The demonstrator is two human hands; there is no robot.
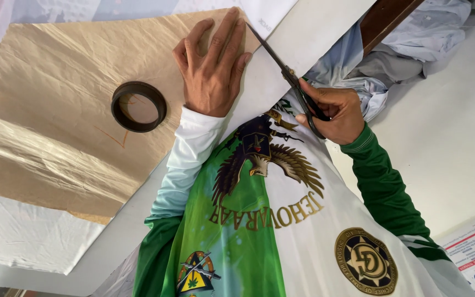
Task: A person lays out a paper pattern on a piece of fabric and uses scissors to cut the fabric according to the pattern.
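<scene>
Nearest, a green-and-white printed jersey [259, 231] filling the lower middle of the view, sleeves running up toward both hands. Right hand [333, 113] closed through the loops of dark scissors [287, 74], thumb and fingers clamped on the handles, blades slightly parted and angled up-left toward the corner of the tan paper [67, 110]. Blade tips right at the paper's cut edge, just beside the fingertips of the left hand [213, 66]. Left hand flat and spread, palm down, pressing the tan paper onto the tabletop [298, 38] close to that edge; holding nothing, only pinning the sheet. Hands near each other but not touching, the scissors lying between them. Left of the left hand, a dark tape ring [138, 106] resting on the paper, apart from the fingers, with thin pencil lines beside it. Beyond the ring, a wide stretch of creased paper with open room out to its far border, where white cloth [28, 231] begins. On the scissors side, bare pale tabletop strip along the paper's edge, then crumpled light-blue fabric [413, 38] and a dark wooden bar [386, 16] farther off.
</scene>
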